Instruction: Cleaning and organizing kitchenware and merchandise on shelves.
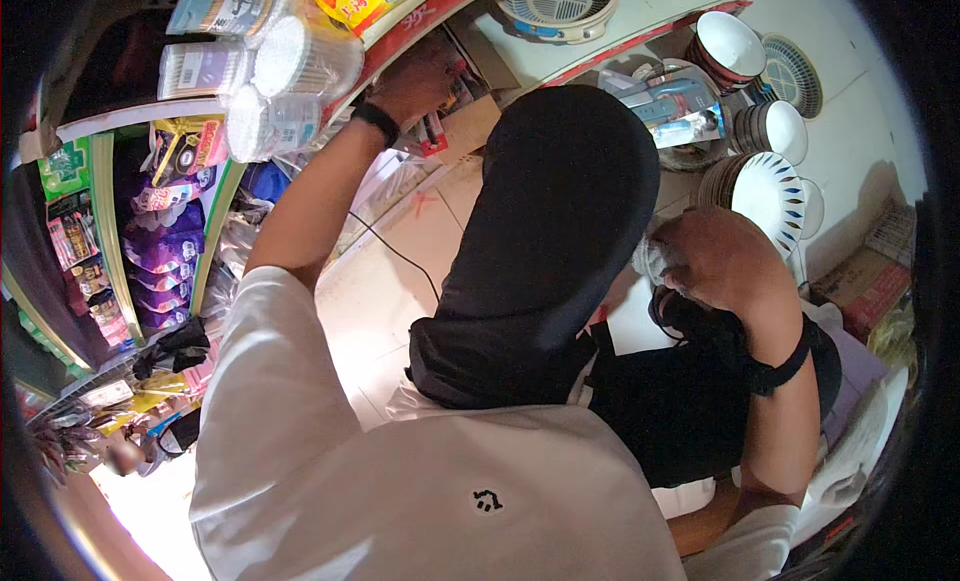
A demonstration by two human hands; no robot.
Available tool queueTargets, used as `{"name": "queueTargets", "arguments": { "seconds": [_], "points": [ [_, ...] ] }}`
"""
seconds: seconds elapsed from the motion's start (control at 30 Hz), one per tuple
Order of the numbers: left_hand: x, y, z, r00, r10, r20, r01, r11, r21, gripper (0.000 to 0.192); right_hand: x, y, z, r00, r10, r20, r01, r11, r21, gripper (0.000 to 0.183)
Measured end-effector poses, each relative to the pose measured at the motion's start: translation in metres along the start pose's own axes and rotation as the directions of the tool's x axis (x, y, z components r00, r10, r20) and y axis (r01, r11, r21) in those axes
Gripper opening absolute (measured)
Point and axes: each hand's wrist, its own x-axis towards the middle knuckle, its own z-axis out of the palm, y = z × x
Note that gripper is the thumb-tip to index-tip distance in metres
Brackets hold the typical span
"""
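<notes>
My left hand (pixel 416 86), with a black band at the wrist, reaches into an open cardboard box (pixel 469 131) beneath the shelf's red edge. Its fingers lie in shadow among small packaged items, so their grip is hidden. Beside my black-trousered knee, my right hand (pixel 724 258) is closed around a crumpled greyish-white cloth (pixel 654 260). Just beyond that hand stands a stack of white plates (pixel 766 195) with a dark leaf pattern on the rim. Stacked bowls (pixel 784 131) and a blister-packed item (pixel 679 105) lie farther off.
Tubs of cotton swabs (pixel 289 63) and yellow soap packs (pixel 367 0) crowd the shelf above my left arm. Purple packets (pixel 165 251) fill the lower left shelves. A plastic basket (pixel 555 3) sits on the white shelf; a thin cable (pixel 397 251) crosses the tiled floor. Another person (pixel 146 453) is at lower left.
</notes>
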Motion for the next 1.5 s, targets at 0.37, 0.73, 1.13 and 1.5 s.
{"name": "queueTargets", "arguments": {
  "seconds": [0.37, 0.73, 1.13, 1.5],
  "points": [
    [0.041, 0.016, 0.019, 0.998, -0.029, -0.057, 0.022, 0.992, -0.120, 0.041, -0.005, 0.000, -0.003, 1.000, 0.000, 0.025, 0.001, 1.000, -0.028, 0.031],
    [-0.036, 0.072, -0.038, 0.923, -0.217, -0.317, 0.064, 0.901, -0.429, 0.021, -0.016, -0.018, 0.009, 0.960, 0.102, -0.260, -0.156, 0.969, -0.193, 0.010],
    [-0.099, 0.090, -0.035, 0.985, -0.155, -0.077, 0.040, 0.638, -0.769, 0.034, -0.030, 0.014, -0.001, 0.780, -0.058, -0.623, -0.045, 0.988, -0.149, 0.006],
    [-0.184, 0.112, 0.023, 0.743, -0.592, 0.311, 0.545, 0.265, -0.796, 0.071, -0.013, 0.021, -0.071, 0.972, 0.233, 0.006, -0.233, 0.971, 0.047, 0.043]
  ]
}}
